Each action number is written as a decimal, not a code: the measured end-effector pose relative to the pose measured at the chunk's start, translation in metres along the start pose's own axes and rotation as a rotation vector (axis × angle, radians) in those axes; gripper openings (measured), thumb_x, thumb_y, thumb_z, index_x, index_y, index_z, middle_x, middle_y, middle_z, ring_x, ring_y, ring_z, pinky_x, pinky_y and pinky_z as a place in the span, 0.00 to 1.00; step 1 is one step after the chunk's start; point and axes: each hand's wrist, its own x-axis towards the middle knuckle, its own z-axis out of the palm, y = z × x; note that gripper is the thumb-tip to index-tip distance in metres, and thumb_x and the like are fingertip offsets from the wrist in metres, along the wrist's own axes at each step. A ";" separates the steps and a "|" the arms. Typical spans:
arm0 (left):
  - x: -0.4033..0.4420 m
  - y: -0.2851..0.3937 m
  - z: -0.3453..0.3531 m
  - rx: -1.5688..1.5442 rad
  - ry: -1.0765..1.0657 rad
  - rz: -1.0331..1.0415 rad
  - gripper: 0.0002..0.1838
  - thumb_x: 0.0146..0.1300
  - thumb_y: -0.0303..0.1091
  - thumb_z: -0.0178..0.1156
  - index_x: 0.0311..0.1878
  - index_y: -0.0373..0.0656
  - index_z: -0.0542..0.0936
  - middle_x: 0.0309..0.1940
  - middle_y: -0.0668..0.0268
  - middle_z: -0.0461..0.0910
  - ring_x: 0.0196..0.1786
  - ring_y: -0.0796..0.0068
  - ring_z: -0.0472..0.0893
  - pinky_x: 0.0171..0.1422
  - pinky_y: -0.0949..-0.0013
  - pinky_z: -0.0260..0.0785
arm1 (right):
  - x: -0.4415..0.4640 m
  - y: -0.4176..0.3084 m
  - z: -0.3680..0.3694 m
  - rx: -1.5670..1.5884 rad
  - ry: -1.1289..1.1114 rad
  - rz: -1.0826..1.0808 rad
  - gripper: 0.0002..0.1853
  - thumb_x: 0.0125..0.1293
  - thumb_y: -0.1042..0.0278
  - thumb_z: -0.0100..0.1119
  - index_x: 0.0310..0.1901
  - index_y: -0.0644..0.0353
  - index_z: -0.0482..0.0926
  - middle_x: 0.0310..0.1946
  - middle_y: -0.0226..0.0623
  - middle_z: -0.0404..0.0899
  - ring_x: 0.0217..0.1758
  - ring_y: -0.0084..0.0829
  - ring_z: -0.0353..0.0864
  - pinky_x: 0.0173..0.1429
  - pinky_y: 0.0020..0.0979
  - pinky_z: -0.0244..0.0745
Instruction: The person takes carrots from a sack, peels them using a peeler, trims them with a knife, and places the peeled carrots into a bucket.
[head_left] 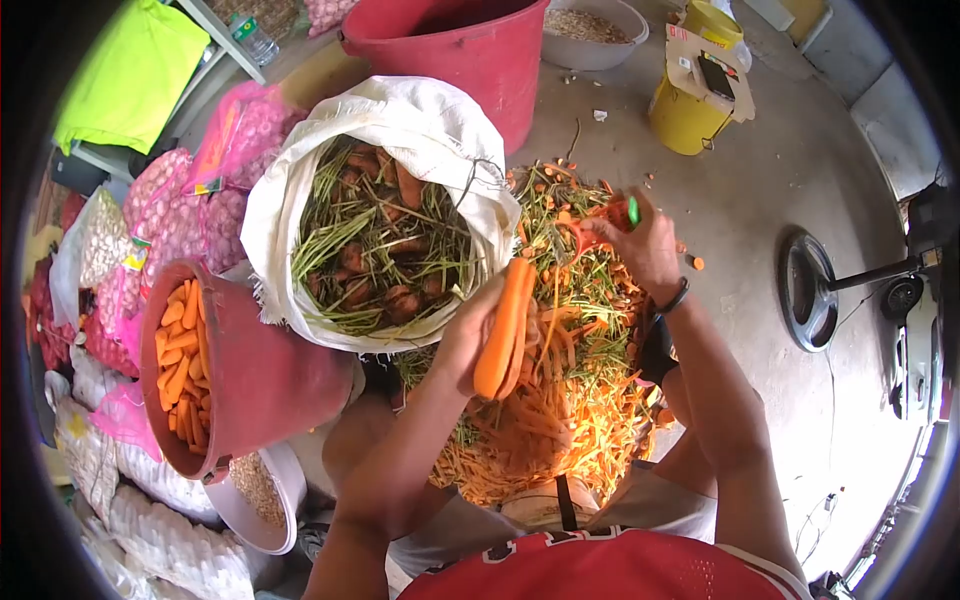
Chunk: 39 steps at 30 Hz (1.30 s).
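My left hand (468, 330) is closed around an orange carrot (508, 325), peeled smooth and held tilted above the pile. In my right hand (648, 252) is a peeler (592, 226) with a red-orange head and a green end, raised apart from the carrot. Below both hands spreads a heap of carrot peelings (560, 430) mixed with green stalks and cut ends. Beside my left hand stands an open white sack (385, 105) of unpeeled carrots (400, 300) with their stems.
A red bucket (265, 375) of peeled carrots (182, 350) leans at the left, near pink net bags of garlic (165, 210). Farther back are a large red tub (450, 60) and a yellow bucket (680, 120) topped with cardboard. A fan base (808, 290) stands at right.
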 end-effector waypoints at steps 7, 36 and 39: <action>0.005 0.013 -0.002 -0.100 0.181 0.150 0.22 0.76 0.56 0.48 0.57 0.50 0.76 0.35 0.72 0.78 0.37 0.77 0.79 0.60 0.51 0.74 | -0.038 -0.008 0.037 0.012 -0.446 0.031 0.34 0.62 0.34 0.64 0.39 0.66 0.77 0.24 0.48 0.79 0.29 0.45 0.82 0.38 0.43 0.76; 0.016 0.021 0.000 -0.164 0.163 0.413 0.16 0.78 0.50 0.48 0.55 0.49 0.71 0.46 0.66 0.78 0.48 0.73 0.82 0.46 0.68 0.79 | -0.061 -0.070 0.041 0.181 -0.281 -0.404 0.31 0.59 0.39 0.70 0.37 0.65 0.75 0.12 0.38 0.71 0.14 0.40 0.77 0.23 0.37 0.71; 0.015 0.019 0.002 -0.109 0.162 0.448 0.16 0.78 0.49 0.48 0.57 0.49 0.71 0.48 0.68 0.78 0.49 0.77 0.81 0.45 0.70 0.78 | -0.061 -0.060 0.047 0.188 -0.236 -0.450 0.28 0.62 0.42 0.69 0.36 0.65 0.76 0.12 0.42 0.70 0.15 0.42 0.76 0.23 0.38 0.70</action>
